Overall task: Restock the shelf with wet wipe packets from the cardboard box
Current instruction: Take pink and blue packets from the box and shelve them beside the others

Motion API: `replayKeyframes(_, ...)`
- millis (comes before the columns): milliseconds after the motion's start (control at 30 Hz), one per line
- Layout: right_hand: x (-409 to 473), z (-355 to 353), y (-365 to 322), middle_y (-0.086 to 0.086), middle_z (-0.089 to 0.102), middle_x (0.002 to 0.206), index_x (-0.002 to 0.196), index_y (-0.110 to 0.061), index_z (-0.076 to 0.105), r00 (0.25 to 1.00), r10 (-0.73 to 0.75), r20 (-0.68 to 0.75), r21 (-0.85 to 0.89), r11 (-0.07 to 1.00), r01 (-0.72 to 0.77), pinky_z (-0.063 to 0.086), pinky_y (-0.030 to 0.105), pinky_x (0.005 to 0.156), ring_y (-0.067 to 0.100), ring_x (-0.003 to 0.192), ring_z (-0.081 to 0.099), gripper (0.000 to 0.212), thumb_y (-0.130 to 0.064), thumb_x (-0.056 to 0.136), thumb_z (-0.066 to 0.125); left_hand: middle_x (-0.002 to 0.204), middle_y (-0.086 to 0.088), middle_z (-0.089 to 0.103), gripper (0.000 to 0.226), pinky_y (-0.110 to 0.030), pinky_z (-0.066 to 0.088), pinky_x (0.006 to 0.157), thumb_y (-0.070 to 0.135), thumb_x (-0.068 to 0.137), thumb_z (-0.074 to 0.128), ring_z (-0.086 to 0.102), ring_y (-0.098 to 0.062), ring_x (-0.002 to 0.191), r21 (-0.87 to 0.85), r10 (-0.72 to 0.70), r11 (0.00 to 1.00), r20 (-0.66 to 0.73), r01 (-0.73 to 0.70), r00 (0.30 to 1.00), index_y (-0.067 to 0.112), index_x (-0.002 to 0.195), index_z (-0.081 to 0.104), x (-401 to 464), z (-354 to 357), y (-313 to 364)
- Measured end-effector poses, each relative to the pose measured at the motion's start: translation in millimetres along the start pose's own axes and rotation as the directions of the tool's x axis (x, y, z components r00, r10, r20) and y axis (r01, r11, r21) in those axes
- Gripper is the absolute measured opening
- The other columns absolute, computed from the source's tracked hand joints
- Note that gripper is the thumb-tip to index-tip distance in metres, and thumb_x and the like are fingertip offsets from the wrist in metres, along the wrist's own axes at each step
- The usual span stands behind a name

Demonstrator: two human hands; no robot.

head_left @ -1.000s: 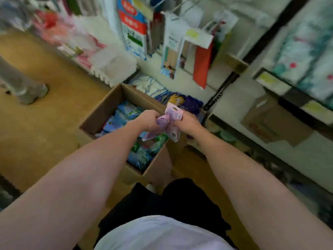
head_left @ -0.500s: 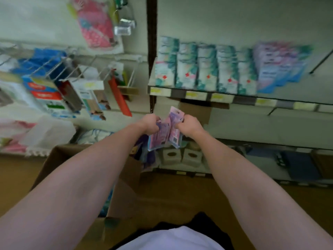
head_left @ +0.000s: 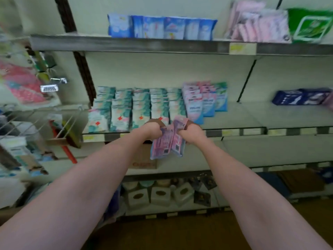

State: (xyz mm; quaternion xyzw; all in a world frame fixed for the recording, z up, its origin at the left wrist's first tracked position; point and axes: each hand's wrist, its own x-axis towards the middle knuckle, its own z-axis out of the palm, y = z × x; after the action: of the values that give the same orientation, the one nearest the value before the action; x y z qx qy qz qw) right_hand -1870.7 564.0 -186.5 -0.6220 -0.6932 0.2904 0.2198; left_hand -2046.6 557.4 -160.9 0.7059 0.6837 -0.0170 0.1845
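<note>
A: Hands?
B: Left hand and right hand close together, fingers curled, each gripping the top of pink wet wipe packets that hang between them.
A: Where are the packets?
B: Held in the air, just near of the middle shelf edge.
A: On that shelf?
B: Rows of teal packets at left; pink and blue packets to their right. Far right stretch holds dark blue packs.
</note>
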Motion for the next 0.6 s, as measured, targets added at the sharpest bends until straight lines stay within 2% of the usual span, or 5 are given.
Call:
replayKeyframes(167, 21.6, -58.1, 21.3, 0.006, 0.064, 0.081, 0.102, -0.023, 0.059, 0.997, -0.011, -0.075, 0.008, 1.000, 0.012, 0.061, 0.041, 0.068, 0.027, 0.077, 0.066, 0.024, -0.040, 0.086, 0.057, 0.068, -0.005, 0.044, 0.032, -0.028, 0.033, 0.059, 0.017, 0.097, 0.046, 0.040, -0.020, 0.059, 0.036, 0.089, 0.996, -0.097, -0.086, 0.991, 0.013, 0.066, 0.043, 36.9, -20.6, 54.4)
replayKeyframes(267, 38.1, -81.9, 31.1, 0.007, 0.065, 0.093, 0.117, -0.024, 0.057, 0.993, 0.044, -0.113, 0.042, 0.998, -0.040, 0.060, 0.036, 0.064, 0.023, 0.073, 0.065, 0.030, -0.035, 0.089, 0.057, 0.069, -0.003, 0.043, 0.031, -0.029, 0.036, 0.061, 0.015, 0.095, 0.048, 0.042, -0.019, 0.062, 0.002, 0.107, 0.994, -0.140, -0.108, 0.984, 0.015, 0.065, 0.039, 56.4, -27.7, 76.2)
replayKeyframes(367, 55.1, -98.5, 38.1, 0.008, 0.065, 0.097, 0.124, -0.022, 0.054, 0.989, 0.110, -0.099, 0.004, 0.994, -0.110, 0.049, 0.028, 0.059, 0.023, 0.072, 0.064, 0.033, -0.033, 0.093, 0.052, 0.069, -0.004, 0.041, 0.029, -0.030, 0.037, 0.056, 0.010, 0.092, 0.048, 0.043, -0.021, 0.063, -0.097, 0.118, 0.986, -0.142, -0.132, 0.983, 0.014, 0.065, 0.037, 71.3, -36.8, 92.8)
replayKeyframes(533, 76.7, -118.7, 45.9, 0.009, 0.069, 0.106, 0.144, -0.031, 0.033, 0.990, 0.103, -0.100, 0.016, 0.995, -0.102, 0.050, 0.022, 0.043, 0.018, 0.050, 0.068, 0.049, -0.034, 0.097, 0.049, 0.064, -0.003, 0.028, 0.032, -0.033, 0.031, 0.057, 0.003, 0.085, 0.048, 0.029, -0.019, 0.055, -0.215, 0.222, 0.947, -0.100, -0.239, 0.970, 0.016, 0.062, 0.030, 104.1, -45.4, 108.4)
replayKeyframes(600, 82.8, -126.5, 50.1, 0.007, 0.069, 0.102, 0.150, -0.037, 0.025, 0.987, 0.091, -0.130, 0.032, 0.996, -0.088, 0.050, 0.022, 0.042, 0.015, 0.046, 0.067, 0.061, -0.032, 0.096, 0.051, 0.062, -0.003, 0.034, 0.031, -0.029, 0.032, 0.056, 0.004, 0.085, 0.053, 0.039, -0.020, 0.057, -0.193, 0.253, 0.944, -0.100, -0.268, 0.962, 0.014, 0.061, 0.036, 118.6, -50.7, 114.5)
